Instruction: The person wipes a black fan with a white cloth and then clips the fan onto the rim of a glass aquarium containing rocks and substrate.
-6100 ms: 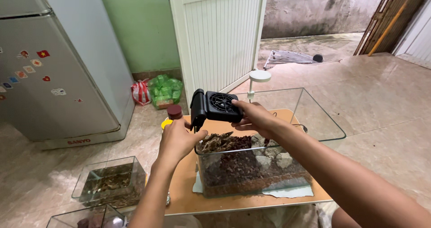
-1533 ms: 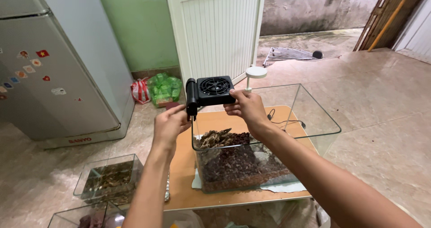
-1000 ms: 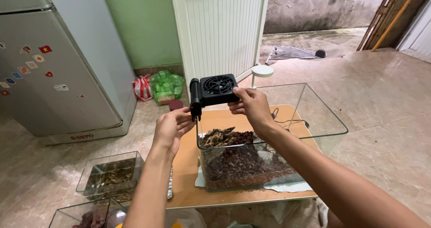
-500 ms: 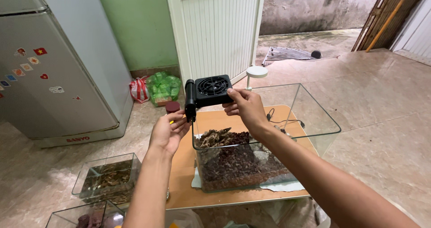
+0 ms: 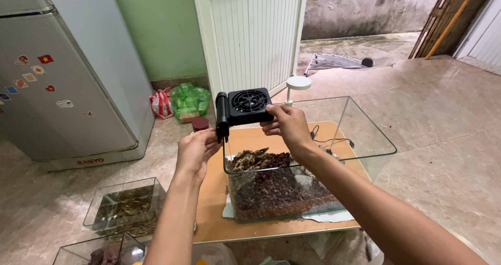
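The person is seating a black clip-on fan [image 5: 249,106] on the glass tank's [image 5: 365,139] rim, right hand [image 5: 287,126] fingers clamped on its body, left hand [image 5: 197,149] fingers pinching its clamp, which likely needs tightening next.

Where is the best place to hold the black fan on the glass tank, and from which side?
Probably the black fan by its square housing edge, from the right, as the right hand does. The left hand steadies the clamp on the glass tank rim; avoid the grille.
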